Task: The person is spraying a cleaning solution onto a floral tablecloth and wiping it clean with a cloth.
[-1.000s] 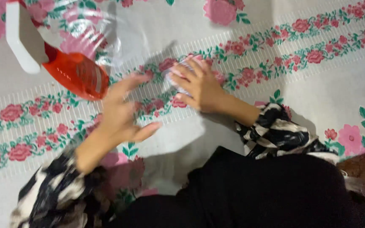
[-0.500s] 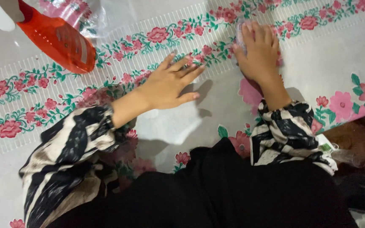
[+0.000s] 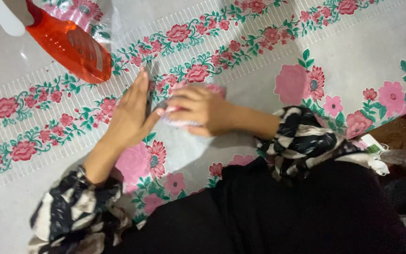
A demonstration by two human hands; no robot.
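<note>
At centre, on a floral plastic table cover, the right hand presses down on a small pale cloth or pad, its fingers curled over the top so that only the pinkish-white edges of the pad show beneath them. Just beside it, the left hand rests flat with fingers straight and together, its edge close to the right fingertips; whether it touches the pad cannot be told. Both wrists emerge from black-and-cream patterned sleeves. The cover is grey-white with two bands of red roses and green leaves running diagonally, and larger pink flowers nearer the person. At upper left lies a translucent orange-red plastic item with a slatted face and a white handle, resting partly on a clear plastic wrapper; it lies apart from both hands. Black clothing fills the lower frame.
</note>
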